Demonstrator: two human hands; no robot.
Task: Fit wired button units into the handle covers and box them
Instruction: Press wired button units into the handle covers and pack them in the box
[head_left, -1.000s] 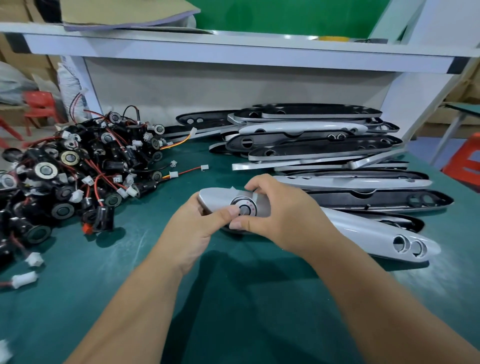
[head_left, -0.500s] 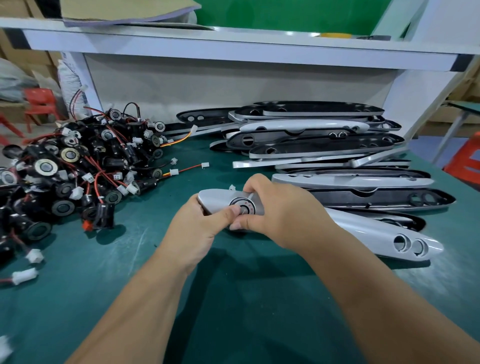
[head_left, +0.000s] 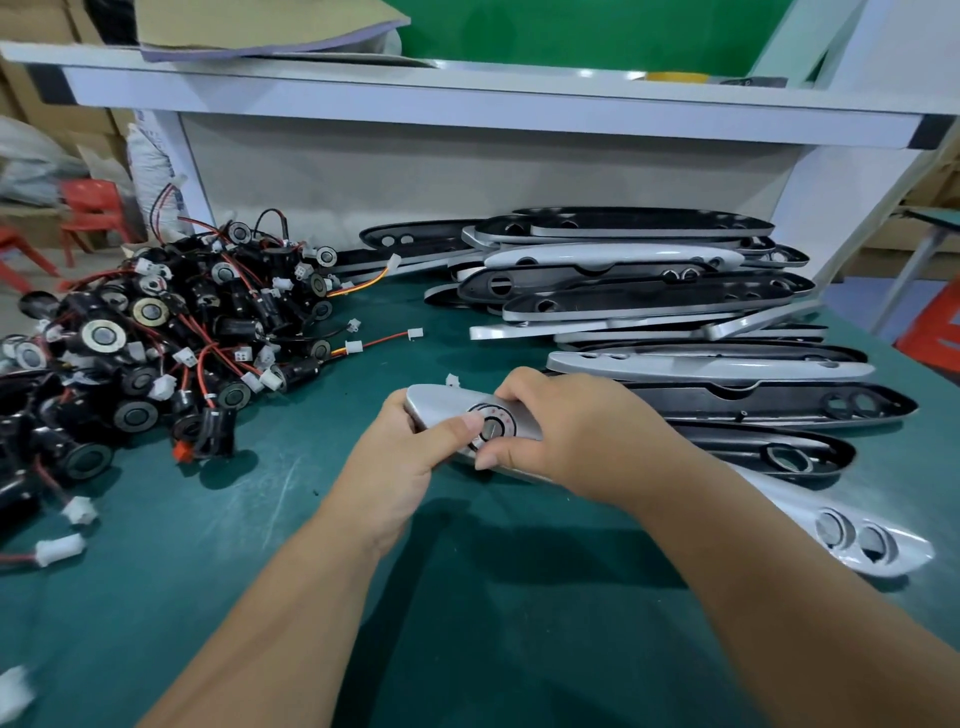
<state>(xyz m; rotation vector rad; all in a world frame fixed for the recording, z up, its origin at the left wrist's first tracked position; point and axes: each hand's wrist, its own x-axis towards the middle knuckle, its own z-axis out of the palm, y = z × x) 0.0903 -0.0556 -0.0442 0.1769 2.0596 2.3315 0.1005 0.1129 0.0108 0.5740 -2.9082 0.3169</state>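
The cover sits low over the table, a button seated in its near hole; whether it is fully home I cannot tell. The left hand curls round the cover's tip, thumb at the button's rim. The right hand wraps over the cover, thumb below the button. A pile of loose buttons and a stack of bare covers suggest most work remains; no box is in view

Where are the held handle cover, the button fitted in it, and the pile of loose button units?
held handle cover (head_left: 441, 404): head view, bare silver left end.
fitted button (head_left: 491, 427): head view, its round face.
pile of button units (head_left: 156, 348): head view, middle of the heap.
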